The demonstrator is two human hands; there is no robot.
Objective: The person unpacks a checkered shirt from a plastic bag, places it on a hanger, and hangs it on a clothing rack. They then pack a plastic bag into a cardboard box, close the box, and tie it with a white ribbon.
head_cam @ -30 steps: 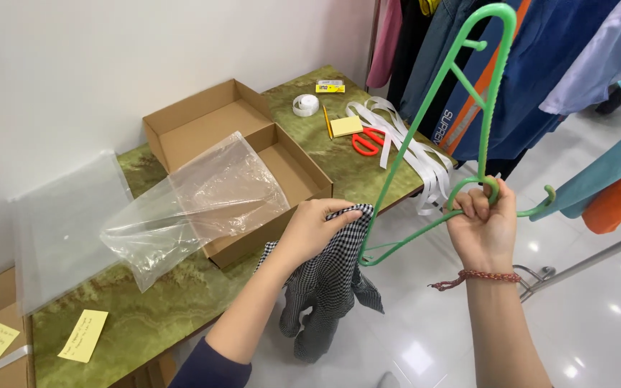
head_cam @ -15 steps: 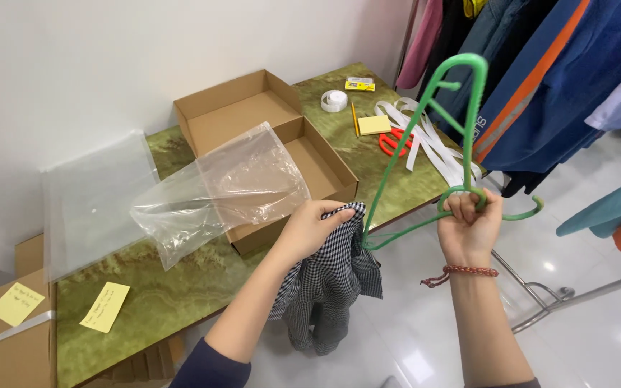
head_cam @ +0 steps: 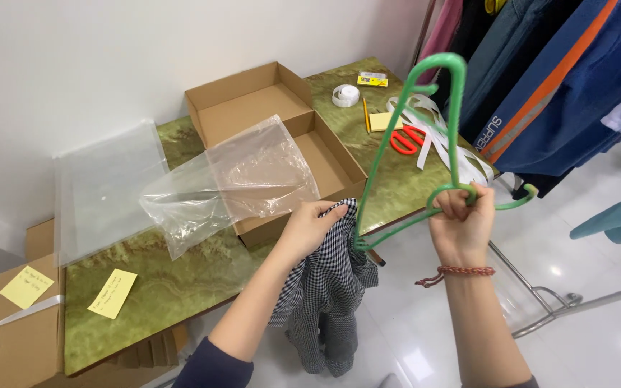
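checked garment in left hand; right hand grips green hanger.

A black-and-white checked garment hangs beside a bright green hanger, above a green marbled table with red-handled scissors.

An open cardboard box is sitting at upper centre on the green worktop, with a clear bag draping over its edge. Red scissors, a tape roll and white strips are lying right of it. Yellow notes are lying lower left. Clothes are hanging upper right.
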